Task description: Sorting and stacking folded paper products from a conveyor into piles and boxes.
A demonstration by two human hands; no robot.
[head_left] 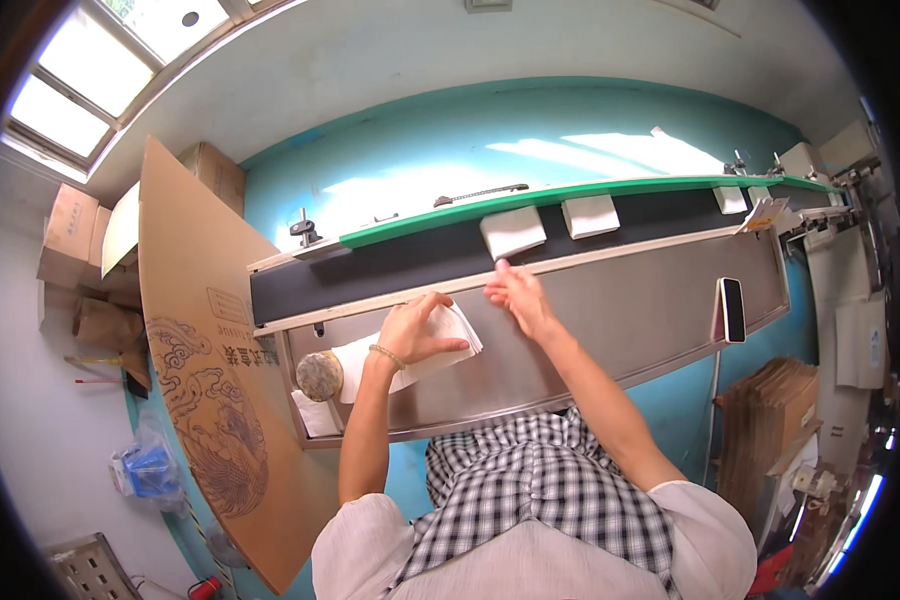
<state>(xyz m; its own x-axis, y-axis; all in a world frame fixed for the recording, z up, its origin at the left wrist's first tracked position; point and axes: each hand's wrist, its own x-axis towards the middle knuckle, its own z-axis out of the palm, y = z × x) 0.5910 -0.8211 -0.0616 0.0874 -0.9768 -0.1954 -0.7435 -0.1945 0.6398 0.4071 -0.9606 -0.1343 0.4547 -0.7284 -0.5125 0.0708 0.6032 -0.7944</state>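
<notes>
A row of white folded paper tissues [453, 327] lies on the metal work table, left of its middle. My left hand [410, 330] is wrapped over this row near its right end, thumb in front and fingers behind. At the row's left end sits a round, speckled stone-like block [320, 376]. My right hand [522, 298] is raised over the table's back edge, fingers loosely spread, holding nothing visible. Its fingertips are just below a white tissue stack [513, 234] on the black conveyor belt [370, 269]. Another white stack [590, 216] lies farther right on the belt.
A green rail [610, 188] runs along the belt's far side. On the metal table [610, 310], a phone [732, 310] stands at the right end. A large cardboard sheet [195, 400] rises at the left. Flattened cartons [765, 415] are stacked at the right.
</notes>
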